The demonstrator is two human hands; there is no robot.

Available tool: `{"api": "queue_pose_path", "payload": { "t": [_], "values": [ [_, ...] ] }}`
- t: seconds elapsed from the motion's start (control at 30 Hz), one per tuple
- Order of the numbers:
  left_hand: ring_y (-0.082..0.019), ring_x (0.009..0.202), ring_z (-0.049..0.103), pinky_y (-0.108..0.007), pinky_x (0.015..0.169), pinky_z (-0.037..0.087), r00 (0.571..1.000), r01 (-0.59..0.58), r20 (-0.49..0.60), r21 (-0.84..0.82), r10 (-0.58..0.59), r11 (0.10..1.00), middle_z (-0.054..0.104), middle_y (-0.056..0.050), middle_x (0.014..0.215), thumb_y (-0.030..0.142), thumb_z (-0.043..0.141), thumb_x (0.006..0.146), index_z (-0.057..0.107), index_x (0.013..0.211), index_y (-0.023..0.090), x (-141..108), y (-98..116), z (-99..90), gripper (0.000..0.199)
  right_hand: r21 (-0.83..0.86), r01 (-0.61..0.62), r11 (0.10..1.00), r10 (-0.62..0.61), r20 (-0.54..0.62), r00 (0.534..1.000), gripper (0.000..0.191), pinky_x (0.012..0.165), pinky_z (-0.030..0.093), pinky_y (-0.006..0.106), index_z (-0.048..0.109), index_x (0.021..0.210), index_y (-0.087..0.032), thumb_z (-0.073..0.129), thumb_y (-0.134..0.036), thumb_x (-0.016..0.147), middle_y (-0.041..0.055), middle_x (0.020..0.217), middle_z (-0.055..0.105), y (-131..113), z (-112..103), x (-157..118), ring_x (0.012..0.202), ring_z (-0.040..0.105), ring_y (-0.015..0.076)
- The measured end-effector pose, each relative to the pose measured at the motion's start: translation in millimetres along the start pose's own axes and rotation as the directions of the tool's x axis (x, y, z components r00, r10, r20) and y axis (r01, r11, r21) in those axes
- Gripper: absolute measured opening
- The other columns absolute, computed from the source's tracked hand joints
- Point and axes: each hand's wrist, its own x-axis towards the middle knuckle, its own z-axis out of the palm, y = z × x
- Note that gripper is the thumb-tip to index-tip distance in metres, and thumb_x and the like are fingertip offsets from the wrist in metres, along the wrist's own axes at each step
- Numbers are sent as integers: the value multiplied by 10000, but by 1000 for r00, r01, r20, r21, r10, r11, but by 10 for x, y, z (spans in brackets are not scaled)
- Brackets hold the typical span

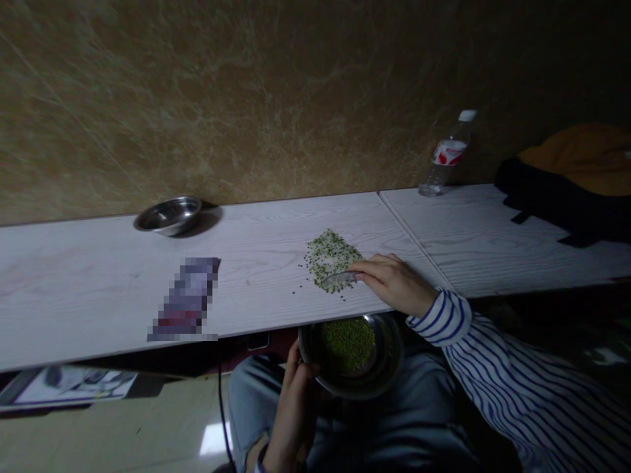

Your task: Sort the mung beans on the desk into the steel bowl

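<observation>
A pile of small green beans mixed with white grains (329,256) lies spread on the white wood-grain table (261,263). My right hand (392,281) is closed on a clear, flat scraper-like tool (340,278), whose edge rests at the near side of the pile. Below the table's front edge, over my lap, my left hand (298,381) grips the left rim of a metal bowl (389,358). Green beans (349,343) cover part of the bowl's bottom.
An upright plastic bottle (447,154) and a dark and orange cloth item (576,177) are at the right. A second metal bowl (172,217) stands near the wall at the left, with a blurred flat packet (187,299) before it.
</observation>
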Motion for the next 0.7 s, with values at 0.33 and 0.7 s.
{"api": "queue_pose_path", "payload": {
  "t": [0.33,0.7],
  "values": [
    [-319,1194,512,-404,869,485,999,34,-25,11,-34,999,570,-78,1331,247,573,753,472,1358,282,22,-8,25,614,236,-309,921,343,-120,931,256,808,540,357,682,1092,-182,561,-232,873,81,1012,747,473,-167,270,893,696,218],
    [-339,1123,575,-430,881,476,998,26,-58,12,-25,1000,626,-93,1256,293,639,662,482,1374,295,88,-66,-92,729,369,-313,875,353,-45,935,289,883,519,363,706,1060,-144,600,-90,797,97,1031,743,949,248,1347,889,695,179]
  ]
}}
